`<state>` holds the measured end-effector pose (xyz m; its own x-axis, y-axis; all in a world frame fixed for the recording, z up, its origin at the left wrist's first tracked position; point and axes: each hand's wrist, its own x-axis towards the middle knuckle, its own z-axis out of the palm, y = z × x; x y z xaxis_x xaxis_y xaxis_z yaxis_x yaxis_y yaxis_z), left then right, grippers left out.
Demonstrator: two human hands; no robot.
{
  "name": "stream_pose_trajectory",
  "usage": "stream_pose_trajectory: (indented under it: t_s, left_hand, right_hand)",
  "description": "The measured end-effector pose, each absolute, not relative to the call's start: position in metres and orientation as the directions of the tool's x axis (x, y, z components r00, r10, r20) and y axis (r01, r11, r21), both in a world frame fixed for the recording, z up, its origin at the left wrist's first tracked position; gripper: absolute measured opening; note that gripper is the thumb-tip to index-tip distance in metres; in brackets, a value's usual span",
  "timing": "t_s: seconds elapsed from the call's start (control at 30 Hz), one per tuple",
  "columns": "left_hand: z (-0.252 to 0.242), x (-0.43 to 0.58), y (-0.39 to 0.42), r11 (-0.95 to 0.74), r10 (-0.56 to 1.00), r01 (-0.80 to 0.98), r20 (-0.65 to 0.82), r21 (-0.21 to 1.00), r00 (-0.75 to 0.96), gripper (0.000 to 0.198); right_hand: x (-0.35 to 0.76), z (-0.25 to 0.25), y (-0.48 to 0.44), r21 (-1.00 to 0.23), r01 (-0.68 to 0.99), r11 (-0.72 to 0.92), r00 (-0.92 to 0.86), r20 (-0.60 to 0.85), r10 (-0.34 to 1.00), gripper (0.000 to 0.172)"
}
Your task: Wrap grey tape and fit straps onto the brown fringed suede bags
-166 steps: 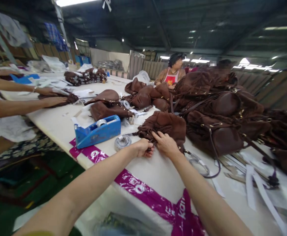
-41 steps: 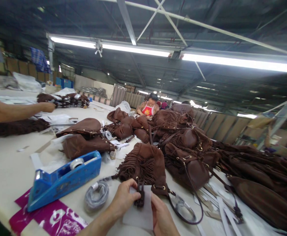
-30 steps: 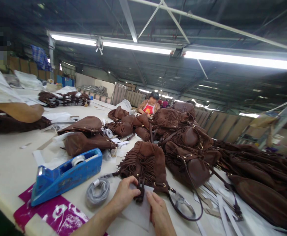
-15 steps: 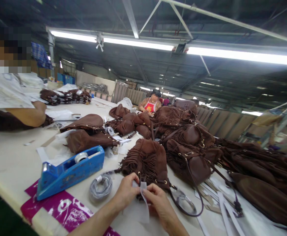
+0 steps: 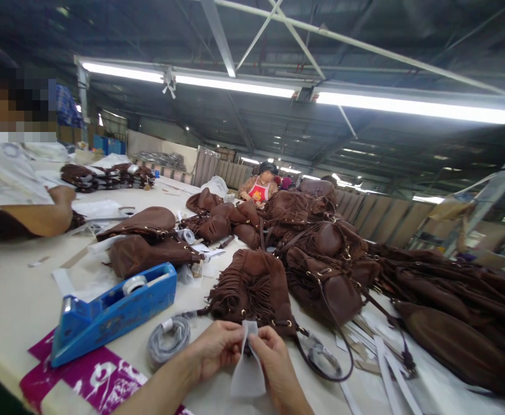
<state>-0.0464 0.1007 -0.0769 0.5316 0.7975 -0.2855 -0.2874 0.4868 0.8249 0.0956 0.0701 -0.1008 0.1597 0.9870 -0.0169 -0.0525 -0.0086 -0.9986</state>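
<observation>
Since a second ago, the white sheet has been folded up around the dark pull of the fringed bag, which lay bare on the sheet then and is now almost wholly hidden. The sheet's upper edge is pinched from both sides: the left hand and the right hand are closed on it with fingertips nearly meeting, at the near edge of the table. The fringed bag is laid just beyond the hands, at twelve o'clock, its brown fringe spread toward eleven. A dark strap loop is trailed from the bag to three o'clock of the hands. A grey cord coil is seen just beside the left hand at nine o'clock, and a blue tape dispenser farther out at ten o'clock, partly resting on a magenta printed sheet. A heap of brown bags is piled from one to three o'clock. A co-worker's arm is rested on the table far off at ten o'clock, and a person in a red apron is seated beyond the heap at twelve.
</observation>
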Motion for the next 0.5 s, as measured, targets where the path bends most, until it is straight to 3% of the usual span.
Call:
stream_pose_trajectory:
  t_s: [0.13,0.33,0.5]
  left_hand:
    - [-0.082,-0.036,0.1,0.42,0.859,-0.342,-0.248,0.84,0.447,0.038]
    - [-0.086,-0.033,0.1,0.341,0.911,-0.397,-0.196,0.852,0.363,0.042]
    - [-0.084,-0.031,0.095,0.32,0.924,-0.45,-0.171,0.834,0.341,0.047]
  right_hand:
    - [0.086,-0.099,0.07,-0.993,0.023,0.118,0.229,0.12,0.966,0.032]
    - [0.079,-0.098,0.056,-0.899,0.372,0.231,0.268,0.342,0.901,0.016]
    - [0.082,-0.096,0.049,-0.921,0.246,0.302,0.033,0.319,0.947,0.019]
